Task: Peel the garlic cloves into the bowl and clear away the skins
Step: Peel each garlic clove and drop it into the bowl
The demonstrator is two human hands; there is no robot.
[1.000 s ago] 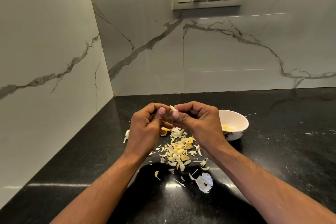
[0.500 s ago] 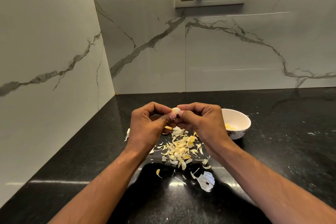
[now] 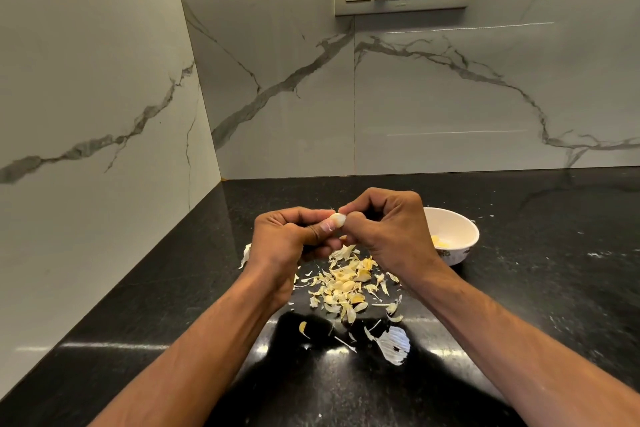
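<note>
I hold a small, pale, rounded garlic clove [image 3: 337,220] up above the black speckled stone counter [image 3: 540,288], between both hands. My left hand [image 3: 287,239] pinches it with thumb and curled fingers from the left; my right hand [image 3: 388,229] nips at its top right with curled fingertips. The clove's long axis runs roughly up and down, tilted a little (which end is the tip I cannot tell, fingers cover it). Directly below lies a heap of yellowish-white papery garlic skins [image 3: 346,282] scattered on the counter. The small white ceramic bowl [image 3: 460,236] sits just right of my right hand, with a few yellow peeled cloves [image 3: 439,241] inside.
</note>
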